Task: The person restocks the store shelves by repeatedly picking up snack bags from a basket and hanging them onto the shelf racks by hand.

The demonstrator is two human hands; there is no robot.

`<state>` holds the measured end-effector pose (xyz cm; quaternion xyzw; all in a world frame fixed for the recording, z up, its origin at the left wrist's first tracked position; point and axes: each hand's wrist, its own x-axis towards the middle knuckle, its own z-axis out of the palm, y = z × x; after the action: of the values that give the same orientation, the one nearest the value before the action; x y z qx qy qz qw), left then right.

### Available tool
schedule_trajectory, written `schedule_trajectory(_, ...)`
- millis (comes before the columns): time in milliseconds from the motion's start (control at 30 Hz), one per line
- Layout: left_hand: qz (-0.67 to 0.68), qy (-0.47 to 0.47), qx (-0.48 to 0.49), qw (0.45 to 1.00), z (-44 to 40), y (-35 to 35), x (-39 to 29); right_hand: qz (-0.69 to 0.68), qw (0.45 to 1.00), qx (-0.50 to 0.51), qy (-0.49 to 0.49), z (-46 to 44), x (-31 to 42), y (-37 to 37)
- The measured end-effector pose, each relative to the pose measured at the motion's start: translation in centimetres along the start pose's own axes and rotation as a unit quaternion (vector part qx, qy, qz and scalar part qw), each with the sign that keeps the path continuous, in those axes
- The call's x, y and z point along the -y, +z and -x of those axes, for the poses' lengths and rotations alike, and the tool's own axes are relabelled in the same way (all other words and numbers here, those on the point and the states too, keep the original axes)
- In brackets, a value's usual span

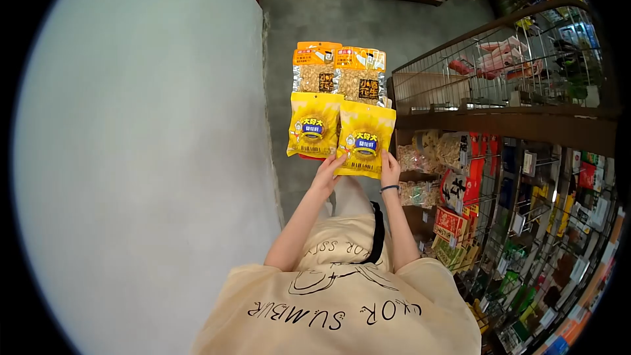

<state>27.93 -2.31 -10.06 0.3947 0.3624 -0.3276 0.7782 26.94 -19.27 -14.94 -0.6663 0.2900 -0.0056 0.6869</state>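
Head view: both hands are grasping one yellow pack (367,141). Left hand (328,172) is gripping its near left corner, thumb over the front; right hand (390,169) is holding its right edge. Second yellow pack (314,123) is lying left of and slightly beyond the grip, touching the held one. Left orange pack (314,73) and right orange pack (359,77) are sitting side by side farther beyond the grip, the yellow pair covering their near ends. What is supporting these other three, I cannot tell; a red edge (310,156) is showing under the second yellow pack. Dark band (390,188) is circling the right wrist. Right of the grip, a rack (513,120) is holding bagged goods.
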Motion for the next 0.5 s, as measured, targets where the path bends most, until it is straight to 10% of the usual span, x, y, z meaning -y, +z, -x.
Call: schedule_trajectory(500,0.208,0.026,-0.104,0.972,-3.2,1.2,3.2,0.047,0.998,0.024,0.034,-3.4,-0.7,0.5)
